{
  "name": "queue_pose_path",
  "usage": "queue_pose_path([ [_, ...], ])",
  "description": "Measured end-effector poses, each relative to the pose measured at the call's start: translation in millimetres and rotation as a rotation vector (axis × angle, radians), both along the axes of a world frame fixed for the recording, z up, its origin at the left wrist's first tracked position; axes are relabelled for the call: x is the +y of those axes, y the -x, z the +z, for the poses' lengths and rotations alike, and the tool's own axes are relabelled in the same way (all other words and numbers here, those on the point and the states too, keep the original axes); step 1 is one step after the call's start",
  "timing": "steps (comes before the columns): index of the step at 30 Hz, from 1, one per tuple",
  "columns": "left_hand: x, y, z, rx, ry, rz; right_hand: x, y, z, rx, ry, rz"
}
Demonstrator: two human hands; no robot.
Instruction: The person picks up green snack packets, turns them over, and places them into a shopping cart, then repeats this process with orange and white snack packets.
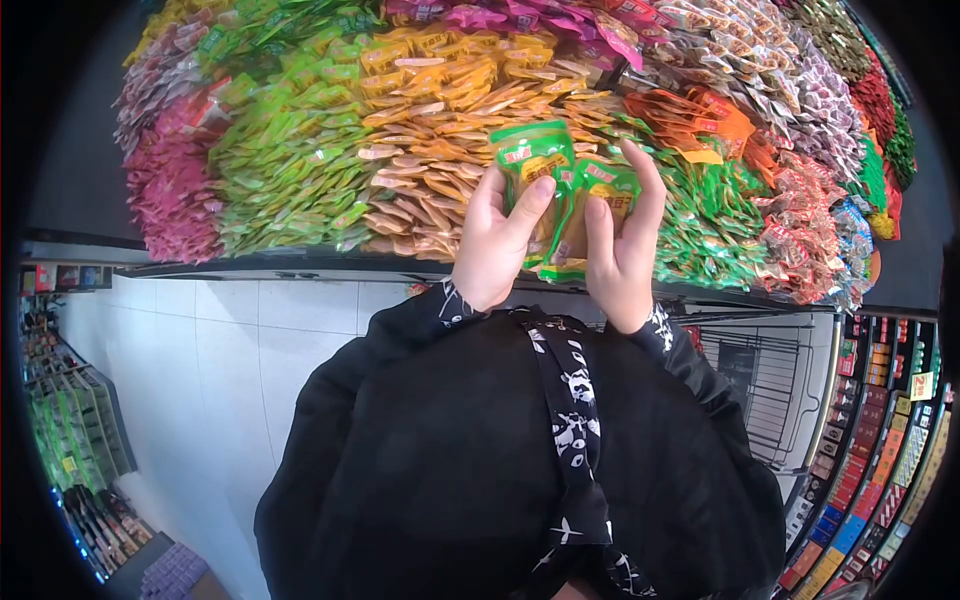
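Observation:
My left hand (pixel 492 245) grips a green and yellow snack packet (pixel 533 153), thumb pressed on its front. My right hand (pixel 622 250) holds a second green packet (pixel 600 205) beside it, fingers curled around its right edge. The two packets overlap in the middle. Both hands hover just in front of a large display bin (pixel 300 262) heaped with small wrapped snacks. My black sleeves and black top fill the lower centre.
The bin holds piles of pink (pixel 170 190), green (pixel 290 150), orange-yellow (pixel 440 110) and red (pixel 810 240) packets. White tiled floor (pixel 200 360) lies at left, stocked shelves (pixel 880 440) stand at right, and more shelves (pixel 75 430) at far left.

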State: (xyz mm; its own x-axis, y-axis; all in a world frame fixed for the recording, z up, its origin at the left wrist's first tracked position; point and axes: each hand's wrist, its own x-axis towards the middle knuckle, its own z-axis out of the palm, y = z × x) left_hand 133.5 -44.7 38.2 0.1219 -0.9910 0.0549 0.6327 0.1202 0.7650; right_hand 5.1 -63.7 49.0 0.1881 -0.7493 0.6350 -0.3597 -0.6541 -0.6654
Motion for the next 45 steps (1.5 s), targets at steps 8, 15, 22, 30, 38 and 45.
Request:
queue_pose_path([
  [8, -2, 6, -23, -0.399, 0.076, 0.055, 1, -8, -6, -0.074, -0.062, -0.011],
  [15, 1, 7, -9, -0.012, 0.071, -0.081, 6, -4, -5, 0.009, -0.089, 0.111],
  [22, 1, -1, -3, 0.059, 0.029, -0.132, -17, 15, -3, -0.333, -0.176, 0.007],
  [30, 3, -11, 4, -0.055, 0.044, -0.182, -23, 30, 11, -0.531, -0.352, 0.108],
  [38, -3, -10, -6, -0.062, 0.057, -0.077, -13, 33, 20, -0.793, -0.551, 0.282],
  [45, -6, 3, -8, -0.044, 0.097, 0.098, 5, 11, 20, -0.691, -0.677, 0.285],
])
